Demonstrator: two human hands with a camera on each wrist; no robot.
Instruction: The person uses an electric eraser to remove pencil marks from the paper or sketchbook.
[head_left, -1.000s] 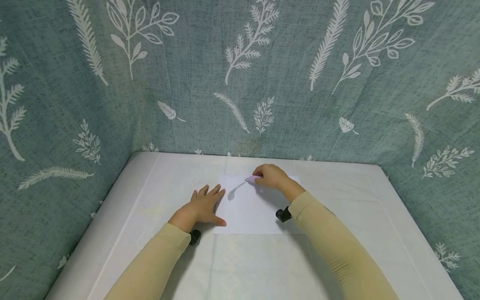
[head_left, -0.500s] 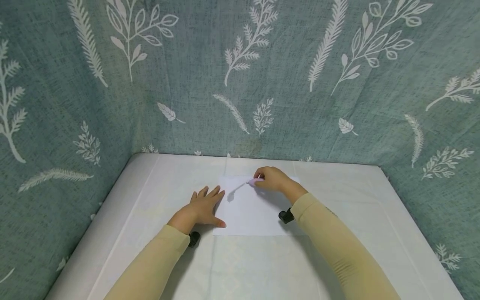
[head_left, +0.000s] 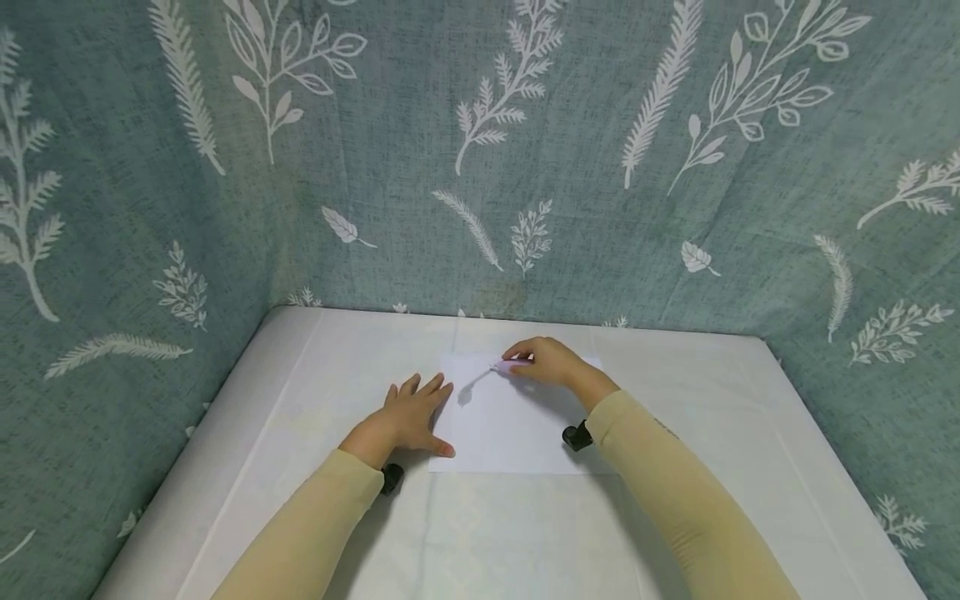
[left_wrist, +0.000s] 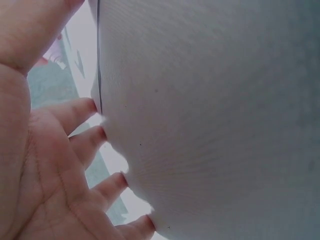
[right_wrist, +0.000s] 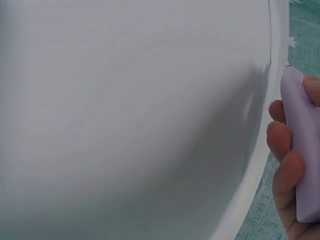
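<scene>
On the white tablecloth lies a sheet of white paper [head_left: 510,433]. My right hand [head_left: 547,360] pinches a thick lavender tool [head_left: 513,366] with a narrow pale tip, close over the upper part of the sheet. The right wrist view shows the thumb and several fingertips around the tool's body [right_wrist: 305,145]; its exact kind does not show. A thin grey streak runs from near the tip down left to a small grey patch [head_left: 465,395]. My left hand [head_left: 411,419] rests with spread fingers at the sheet's left edge, thumb on the paper.
The white cloth-covered table [head_left: 322,375] reaches back to green fabric walls [head_left: 390,275] with white leaf patterns, behind and on both sides. Small black cameras [head_left: 577,435] hang beneath the wrists at the light sleeves.
The right hand and tool have shifted slightly down and toward the near side of the sheet. The left hand stays in place; the grey patch keeps its place on the paper.
</scene>
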